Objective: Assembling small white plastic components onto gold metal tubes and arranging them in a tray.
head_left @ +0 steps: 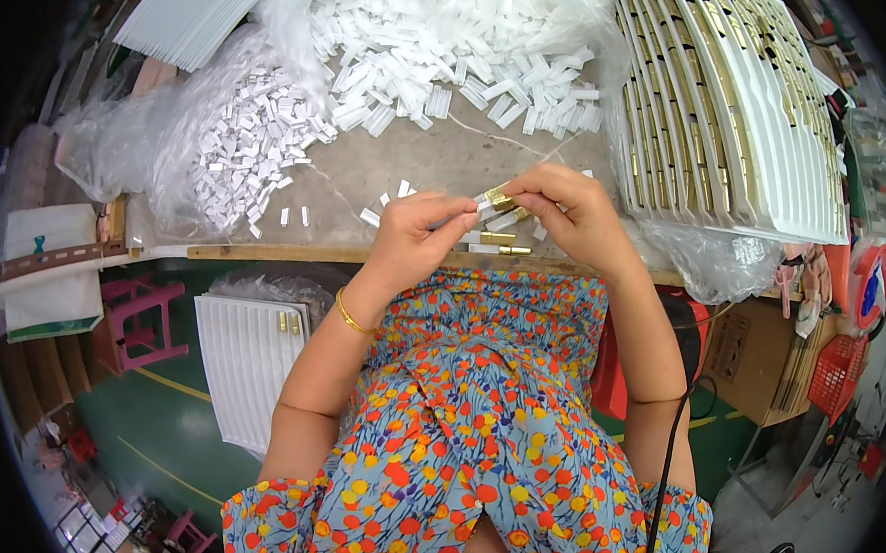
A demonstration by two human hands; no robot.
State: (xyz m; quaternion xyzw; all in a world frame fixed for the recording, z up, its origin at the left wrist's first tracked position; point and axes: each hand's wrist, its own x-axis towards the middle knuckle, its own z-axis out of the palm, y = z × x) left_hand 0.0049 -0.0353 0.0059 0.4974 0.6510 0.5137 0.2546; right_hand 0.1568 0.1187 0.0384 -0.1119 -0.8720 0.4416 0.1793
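My left hand [415, 237] pinches the clear-white end of a small tube with a gold part [494, 197] above the table's near edge. From the other side, my right hand [574, 219] has thumb and fingers closed at its gold end. Just below the hands, a few more gold-and-clear tubes [500, 238] lie on the grey tabletop [369, 162]. Small white pieces [370, 217] are scattered beside my left hand. Fingertips partly cover the held tube, so how its parts join cannot be made out.
Small white plugs [244, 156] are heaped at left, with clear plastic tubes [403, 84] behind, both on plastic bags. White trays holding gold tubes [732, 111] stack at right. Flat white trays [191, 13] lie far left. A ribbed tray [243, 366] stands below the table; a pink stool [145, 321] is beyond.
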